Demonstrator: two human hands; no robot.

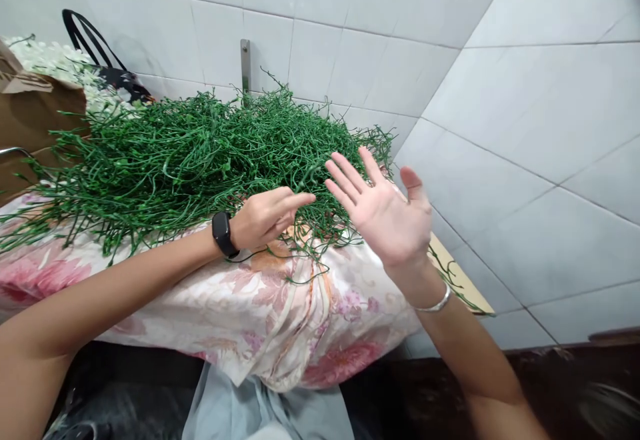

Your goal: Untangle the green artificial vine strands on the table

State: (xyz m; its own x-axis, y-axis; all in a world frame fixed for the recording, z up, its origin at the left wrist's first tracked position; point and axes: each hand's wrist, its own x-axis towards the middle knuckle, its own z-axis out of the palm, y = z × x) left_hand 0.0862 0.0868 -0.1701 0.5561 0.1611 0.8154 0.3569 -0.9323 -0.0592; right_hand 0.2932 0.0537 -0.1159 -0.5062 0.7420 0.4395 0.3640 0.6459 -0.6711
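Note:
A big tangled heap of thin green stems [215, 147], which look like artificial flower stems, lies on a floral cloth [210, 307]. My left hand [267, 217] is over the near edge of the heap, index finger stretched out to the right, the other fingers partly bent. I see nothing held in it. My right hand [385, 217] is raised at the heap's right end, palm towards me, fingers and thumb spread, with nothing in it. The two hands are apart. A few loose stems trail onto the cloth below them.
Left of the heap stand a brown paper bag [40, 127], white flowers [60, 67] and a dark bag with black handles [123, 83]. Tiled walls [360, 53] close off the back and right. A metal strip [245, 67] is on the back wall. A yellowish board [465, 283] with stems lies at right.

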